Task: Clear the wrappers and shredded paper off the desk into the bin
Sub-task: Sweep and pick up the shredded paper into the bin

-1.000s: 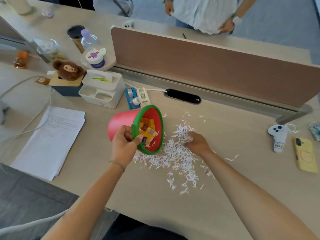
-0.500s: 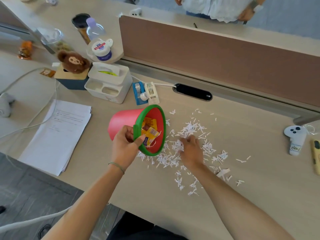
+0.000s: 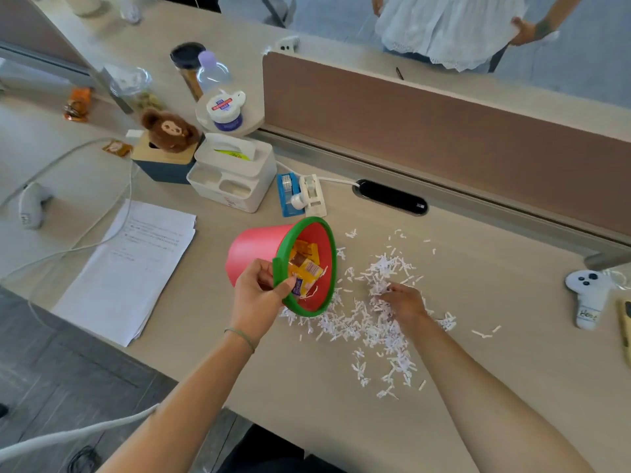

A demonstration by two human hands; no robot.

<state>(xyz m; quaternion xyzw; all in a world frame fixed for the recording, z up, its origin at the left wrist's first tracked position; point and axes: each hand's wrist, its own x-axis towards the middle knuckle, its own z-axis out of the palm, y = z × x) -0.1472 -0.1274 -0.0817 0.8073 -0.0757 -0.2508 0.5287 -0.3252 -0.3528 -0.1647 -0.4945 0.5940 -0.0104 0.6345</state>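
Note:
A small pink bin (image 3: pixel 254 249) with a green rim lies tipped on its side on the desk, its mouth facing right. My left hand (image 3: pixel 257 300) grips its rim at the near side. Yellow wrappers (image 3: pixel 305 266) and a few paper shreds lie inside. White shredded paper (image 3: pixel 372 331) is scattered over the desk to the right of the bin's mouth. My right hand (image 3: pixel 404 303) rests palm down on the shreds, fingers curled into the pile and pointing toward the bin.
A paper stack (image 3: pixel 131 268) lies left of the bin. A white organiser box (image 3: pixel 234 175), tissue box with plush bear (image 3: pixel 169 131) and tape dispensers (image 3: pixel 302 194) stand behind it. A white controller (image 3: pixel 587 295) lies far right. A brown partition (image 3: pixel 444 131) backs the desk; a person stands beyond.
My right hand has raked the shreds left toward the bin's mouth and then drawn back right across the pile. The bin and left hand have stayed put.

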